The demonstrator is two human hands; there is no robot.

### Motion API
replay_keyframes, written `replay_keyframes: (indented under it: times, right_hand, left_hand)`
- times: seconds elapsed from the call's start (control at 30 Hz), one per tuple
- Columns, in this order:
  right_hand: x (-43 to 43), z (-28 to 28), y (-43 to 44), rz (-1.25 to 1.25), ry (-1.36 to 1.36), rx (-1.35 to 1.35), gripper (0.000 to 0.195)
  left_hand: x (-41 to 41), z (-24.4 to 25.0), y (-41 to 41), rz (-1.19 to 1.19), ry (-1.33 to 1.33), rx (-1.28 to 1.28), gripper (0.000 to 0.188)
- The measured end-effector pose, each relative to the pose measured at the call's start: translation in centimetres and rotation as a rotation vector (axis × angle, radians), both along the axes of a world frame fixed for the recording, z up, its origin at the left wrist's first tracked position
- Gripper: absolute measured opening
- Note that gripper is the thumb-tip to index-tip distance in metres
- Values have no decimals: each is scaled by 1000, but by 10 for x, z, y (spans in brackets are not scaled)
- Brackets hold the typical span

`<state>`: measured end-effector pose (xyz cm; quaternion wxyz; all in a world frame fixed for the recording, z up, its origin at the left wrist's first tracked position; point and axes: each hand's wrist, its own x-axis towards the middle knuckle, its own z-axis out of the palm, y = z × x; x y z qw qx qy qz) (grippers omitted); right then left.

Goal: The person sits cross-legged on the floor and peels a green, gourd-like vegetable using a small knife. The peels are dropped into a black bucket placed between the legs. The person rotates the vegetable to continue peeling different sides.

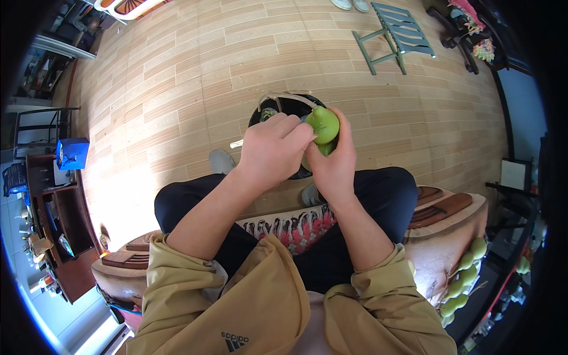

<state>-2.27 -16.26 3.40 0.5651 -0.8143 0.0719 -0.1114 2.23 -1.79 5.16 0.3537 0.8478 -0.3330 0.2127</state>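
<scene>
My right hand (pixel 335 155) holds a green calabash gourd (pixel 325 125) from its right side, over a black bin (pixel 293 103) between my feet. A dry, pale vine stem (pixel 290 96) curves left from the gourd's top. Faint dark marks are on its skin. Close against the gourd's left side, my left hand (pixel 275 148) is curled into a fist. The pale end of a slim rod-like tool (pixel 237 144) sticks out past this fist, which appears to grip it; the tool's working end is hidden. Inside the bin lies a dark green thing (pixel 268 114).
Several green gourds (pixel 463 279) lie along the right wooden armrest (pixel 443 230). A green folding stool (pixel 401 33) stands on the tiled floor (pixel 177 88), near pale shoes (pixel 350 3). A blue bag (pixel 72 153) is at a brown cabinet (pixel 66 213), left. A fringed cushion (pixel 288 226) lies between my legs.
</scene>
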Motion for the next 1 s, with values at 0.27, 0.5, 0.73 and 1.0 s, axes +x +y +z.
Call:
replay_keyframes:
  times: [0.27,0.5,0.73,1.0]
  right_hand:
    - [0,3,4,-12,-152,-157,62]
    - [4,2,0,-30,-169,-374,67]
    - [6,6,-1,-54,-262,-501,71]
    - [6,5,-4,-51,-298,-633,73]
  left_hand:
    - [4,5,-1,124,73,-147,13]
    - [-8,12,-1,-1,123,-26,9]
    - [-10,15,-1,134,115,-29,7]
    - [-12,25,-1,240,50,125,10]
